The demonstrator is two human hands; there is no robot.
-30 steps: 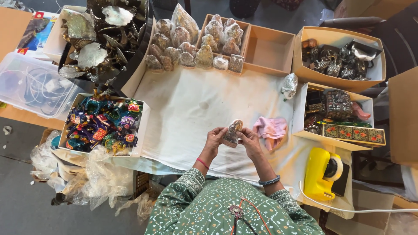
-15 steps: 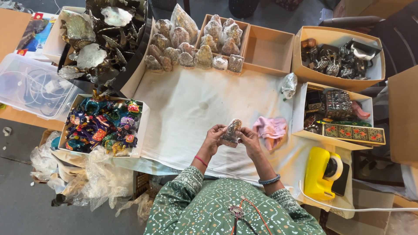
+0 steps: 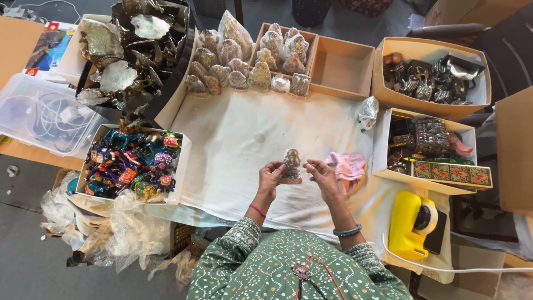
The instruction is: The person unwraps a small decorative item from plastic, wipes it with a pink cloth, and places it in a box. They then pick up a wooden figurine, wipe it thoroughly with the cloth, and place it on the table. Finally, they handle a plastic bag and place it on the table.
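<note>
While the left hand [image 3: 270, 176] pinches the wrapped figurine [image 3: 291, 165], the right hand's [image 3: 323, 176] grip stays loose beside it.

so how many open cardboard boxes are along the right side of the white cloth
2: one at the upper right holding dark metal pieces, one below it holding painted boxes and trinkets, beside the pink cloth. The plain carton at the right edge looks unopened.

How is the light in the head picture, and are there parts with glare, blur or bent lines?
Head view: soft, even daylight, with only faint shadows under the left hand and right hand on the white cloth. Small glints show on the wrapped figurines and the clear plastic box. The small figurine in the left hand's fingers looks sharp. Table edges bow slightly toward the frame's borders, a wide-lens effect.
</note>
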